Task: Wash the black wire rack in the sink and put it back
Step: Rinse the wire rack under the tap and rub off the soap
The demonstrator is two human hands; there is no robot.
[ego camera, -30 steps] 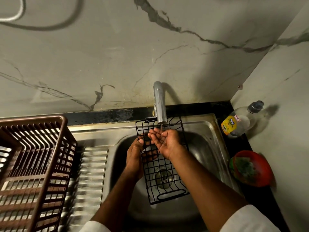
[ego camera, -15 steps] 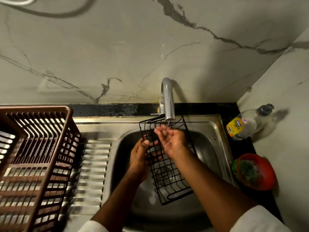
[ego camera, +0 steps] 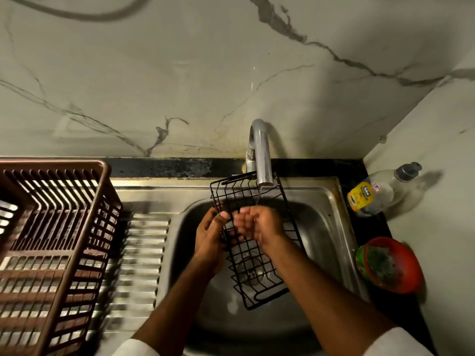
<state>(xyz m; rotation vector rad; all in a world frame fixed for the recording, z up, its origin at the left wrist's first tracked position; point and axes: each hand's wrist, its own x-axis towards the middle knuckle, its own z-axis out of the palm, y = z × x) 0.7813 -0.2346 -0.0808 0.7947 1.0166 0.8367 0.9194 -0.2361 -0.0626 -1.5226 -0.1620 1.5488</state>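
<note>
The black wire rack (ego camera: 259,276) stands tilted in the steel sink (ego camera: 326,227), its top end leaning under the tap (ego camera: 262,155). A thin stream of water runs from the tap onto it. My left hand (ego camera: 209,235) grips the rack's left edge, thumb in front of the wires. My right hand (ego camera: 259,224) is cupped in front of the rack's upper middle, under the stream, fingers curled loosely and holding nothing that I can see. The rack's middle is hidden behind both hands.
A brown plastic dish basket (ego camera: 51,247) sits on the ribbed drainboard (ego camera: 138,265) at left. At right on the black counter stand a dishwash gel bottle (ego camera: 372,194) and a red bowl (ego camera: 395,265) holding a green scrubber. A marble wall rises behind.
The rack's top has tilted a little to the right under the tap. My right hand has curled further under the stream. The view has shifted slightly.
</note>
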